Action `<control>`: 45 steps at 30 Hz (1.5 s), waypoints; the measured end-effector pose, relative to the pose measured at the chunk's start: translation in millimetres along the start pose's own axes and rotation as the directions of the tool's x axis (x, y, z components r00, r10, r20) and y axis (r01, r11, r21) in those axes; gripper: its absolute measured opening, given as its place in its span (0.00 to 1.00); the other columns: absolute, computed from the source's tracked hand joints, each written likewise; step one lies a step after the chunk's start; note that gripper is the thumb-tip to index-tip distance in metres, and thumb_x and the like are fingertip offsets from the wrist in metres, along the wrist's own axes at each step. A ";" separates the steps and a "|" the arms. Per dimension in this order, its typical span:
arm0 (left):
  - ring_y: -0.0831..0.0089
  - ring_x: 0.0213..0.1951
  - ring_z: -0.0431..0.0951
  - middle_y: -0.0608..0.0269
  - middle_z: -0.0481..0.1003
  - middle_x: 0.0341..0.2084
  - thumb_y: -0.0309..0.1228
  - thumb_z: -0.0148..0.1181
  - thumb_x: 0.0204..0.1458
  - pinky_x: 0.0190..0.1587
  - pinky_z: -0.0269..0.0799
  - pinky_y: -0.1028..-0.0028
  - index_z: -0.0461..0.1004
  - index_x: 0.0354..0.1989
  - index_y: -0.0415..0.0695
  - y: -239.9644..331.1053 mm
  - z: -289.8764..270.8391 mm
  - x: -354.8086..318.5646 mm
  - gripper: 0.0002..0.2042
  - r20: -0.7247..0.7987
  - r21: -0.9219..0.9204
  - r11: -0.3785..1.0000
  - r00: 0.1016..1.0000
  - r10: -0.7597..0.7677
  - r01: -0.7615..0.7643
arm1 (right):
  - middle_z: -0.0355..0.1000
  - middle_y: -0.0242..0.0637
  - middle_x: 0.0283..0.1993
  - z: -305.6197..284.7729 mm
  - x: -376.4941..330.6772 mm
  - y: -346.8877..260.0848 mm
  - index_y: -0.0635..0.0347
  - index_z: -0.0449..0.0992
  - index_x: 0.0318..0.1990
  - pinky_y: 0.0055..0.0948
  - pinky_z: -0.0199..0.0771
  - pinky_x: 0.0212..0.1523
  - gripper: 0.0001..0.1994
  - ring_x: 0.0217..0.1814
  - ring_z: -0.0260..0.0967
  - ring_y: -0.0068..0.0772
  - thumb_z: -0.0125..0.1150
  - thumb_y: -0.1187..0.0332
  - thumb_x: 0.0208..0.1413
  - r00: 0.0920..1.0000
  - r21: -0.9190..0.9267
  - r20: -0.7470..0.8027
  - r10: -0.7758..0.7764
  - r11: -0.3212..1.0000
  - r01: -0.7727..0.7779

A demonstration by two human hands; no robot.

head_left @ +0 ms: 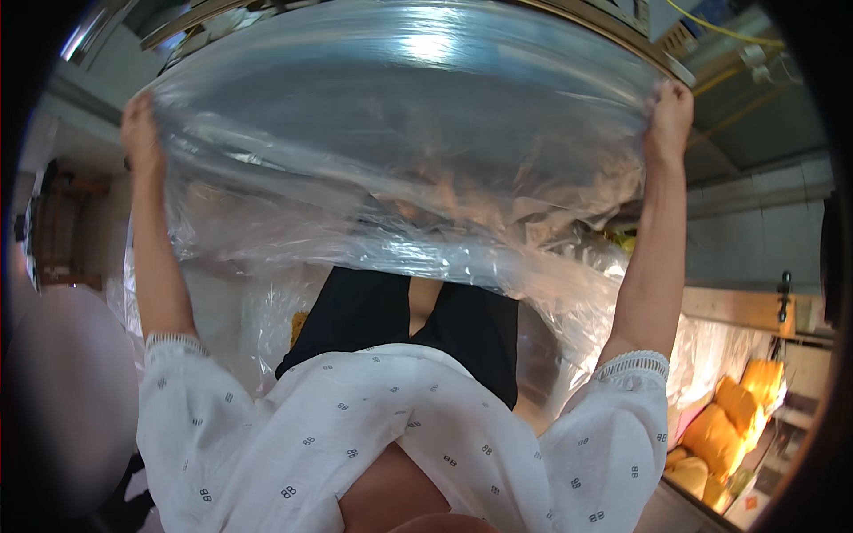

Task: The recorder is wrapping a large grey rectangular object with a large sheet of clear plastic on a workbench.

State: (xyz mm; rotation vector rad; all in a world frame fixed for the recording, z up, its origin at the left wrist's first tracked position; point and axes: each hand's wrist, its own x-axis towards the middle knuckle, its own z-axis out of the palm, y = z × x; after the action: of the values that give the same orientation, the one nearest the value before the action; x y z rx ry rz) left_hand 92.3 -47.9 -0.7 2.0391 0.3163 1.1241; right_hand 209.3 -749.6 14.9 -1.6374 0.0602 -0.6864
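Between my left hand (140,133) and right hand (671,115) the plastic sheet (400,133) looks thin, clear, glossy and crinkled, while my white blouse (391,435) is soft matt cloth with lace-trimmed cuffs, above matt black shorts (382,311).

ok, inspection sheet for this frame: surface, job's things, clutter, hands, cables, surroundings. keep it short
Surface: no work surface in clear view; the sheet hides most of what lies below.
Job's things: large clear plastic sheet, stretched wide overhead, its lower part crumpled and hanging.
Clutter: yellow packed bags at lower right, partly under more clear plastic.
Hands: left hand grips the sheet's left edge; right hand grips its right edge; both arms raised, fingers closed on the film.
Cables: yellow cables at upper right, apart from the sheet.
Surroundings: tiled wall on the right, wooden ledge below it; left side blurred, cannot tell.
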 end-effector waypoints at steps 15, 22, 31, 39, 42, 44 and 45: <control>0.78 0.34 0.73 0.65 0.77 0.31 0.50 0.58 0.46 0.41 0.64 0.79 0.78 0.40 0.48 -60.0 126.7 44.8 0.20 0.152 0.203 0.975 0.980 -0.127 0.095 | 0.69 0.33 0.27 35.4 27.7 98.4 0.64 0.74 0.32 0.25 0.65 0.35 0.11 0.29 0.63 0.24 0.60 0.64 0.48 0.994 -0.518 -0.013 -0.110 0.851 0.088; 0.76 0.29 0.70 0.67 0.72 0.23 0.50 0.61 0.42 0.36 0.63 0.76 0.76 0.29 0.43 -68.5 134.1 56.2 0.20 0.184 0.249 0.961 0.969 -0.168 0.119 | 0.62 0.42 0.37 34.6 31.4 100.4 0.66 0.67 0.36 0.32 0.62 0.44 0.18 0.38 0.61 0.37 0.62 0.61 0.44 0.969 -0.654 -0.070 -0.237 0.744 0.135; 0.78 0.29 0.67 0.69 0.71 0.23 0.42 0.59 0.47 0.36 0.61 0.78 0.75 0.28 0.40 -82.5 129.1 59.0 0.15 0.201 0.006 0.982 0.962 -0.186 0.189 | 0.60 0.46 0.38 30.4 37.1 104.1 0.69 0.64 0.32 0.32 0.59 0.45 0.18 0.40 0.58 0.39 0.61 0.62 0.44 0.968 -0.629 -0.154 -0.197 0.775 0.058; 0.63 0.36 0.71 0.52 0.72 0.30 0.49 0.48 0.54 0.43 0.63 0.72 0.72 0.39 0.38 -92.6 123.6 53.6 0.23 0.260 0.539 0.828 0.965 0.006 -0.151 | 0.65 0.57 0.41 28.7 41.7 100.7 0.72 0.70 0.33 0.43 0.58 0.49 0.22 0.48 0.60 0.55 0.49 0.54 0.54 0.966 -0.699 -0.207 -0.153 0.714 -0.037; 0.67 0.37 0.71 0.55 0.72 0.32 0.46 0.46 0.56 0.44 0.63 0.74 0.72 0.40 0.41 -50.7 102.1 25.8 0.20 0.254 0.248 0.968 0.967 -0.031 -0.034 | 0.68 0.52 0.41 49.3 0.0 58.2 0.67 0.73 0.33 0.40 0.60 0.49 0.23 0.48 0.62 0.54 0.48 0.50 0.54 1.000 -0.847 -0.004 0.023 0.531 -0.016; 0.71 0.39 0.71 0.59 0.73 0.34 0.44 0.45 0.57 0.45 0.63 0.76 0.71 0.40 0.41 -58.2 84.2 34.9 0.18 0.148 0.168 0.985 0.989 0.017 -0.042 | 0.69 0.43 0.39 24.4 -12.8 58.6 0.63 0.74 0.29 0.34 0.63 0.46 0.16 0.43 0.65 0.46 0.56 0.56 0.50 0.963 -0.791 0.263 -0.066 0.557 0.254; 0.72 0.39 0.71 0.60 0.73 0.34 0.43 0.46 0.57 0.46 0.62 0.77 0.71 0.41 0.41 -61.8 73.8 33.8 0.18 0.158 0.131 0.987 0.985 0.074 -0.095 | 0.69 0.42 0.37 14.2 -20.7 60.7 0.64 0.74 0.28 0.32 0.64 0.43 0.14 0.39 0.66 0.43 0.59 0.59 0.49 0.911 -0.681 0.371 -0.178 0.615 0.397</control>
State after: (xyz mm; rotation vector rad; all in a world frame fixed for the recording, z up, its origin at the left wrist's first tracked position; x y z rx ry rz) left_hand 179.8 -25.6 -48.2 2.2658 0.2378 1.0133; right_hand 219.6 -740.7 -49.3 -2.5865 -0.1519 -0.7218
